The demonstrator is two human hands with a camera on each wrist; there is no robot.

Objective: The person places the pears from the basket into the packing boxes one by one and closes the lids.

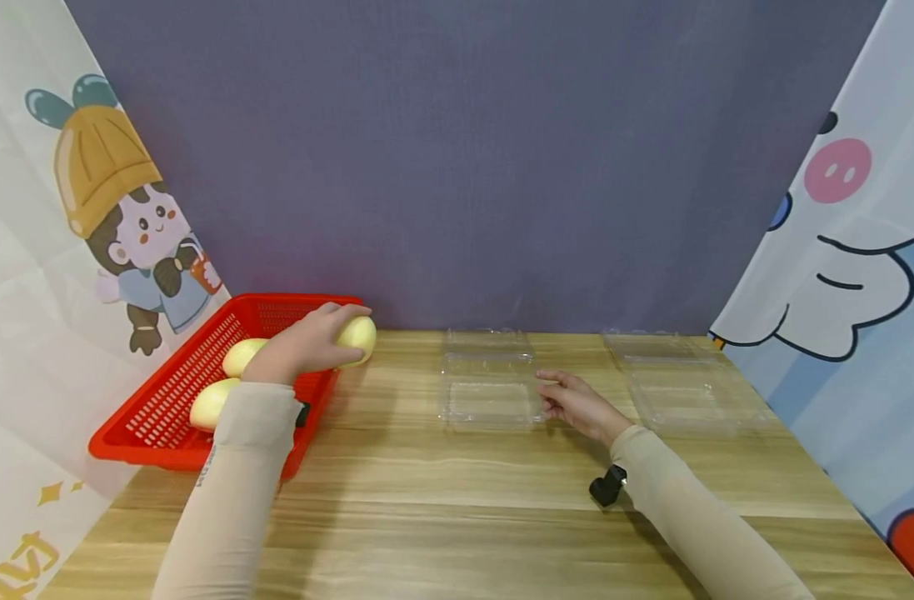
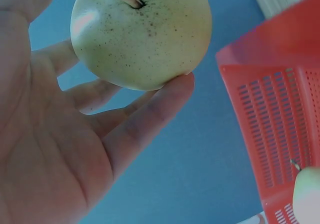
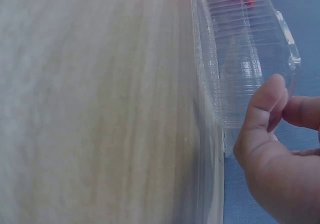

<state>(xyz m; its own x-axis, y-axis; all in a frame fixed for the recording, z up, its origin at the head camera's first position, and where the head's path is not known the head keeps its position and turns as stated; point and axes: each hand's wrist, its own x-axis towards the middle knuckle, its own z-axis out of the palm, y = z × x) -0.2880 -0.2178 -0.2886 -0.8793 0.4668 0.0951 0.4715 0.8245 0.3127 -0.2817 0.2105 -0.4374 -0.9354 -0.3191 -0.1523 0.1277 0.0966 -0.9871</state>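
My left hand (image 1: 307,340) holds a pale yellow pear (image 1: 358,339) above the right rim of the red basket (image 1: 175,457). In the left wrist view the pear (image 2: 145,39) shows brown specks and a short stem, with fingers curled round it. Two more pears lie in the basket, one pear (image 1: 242,358) behind the other pear (image 1: 211,404). My right hand (image 1: 580,407) pinches the right edge of an open clear plastic box (image 1: 489,402) on the table. Seen from the right wrist, thumb and fingers meet at the rim of the box (image 3: 235,79).
A second open clear plastic box (image 1: 681,400) stands to the right on the wooden table (image 1: 457,517). A grey-blue panel (image 1: 457,167) closes off the back. Printed sheets with cartoon figures hang at the left and right sides.
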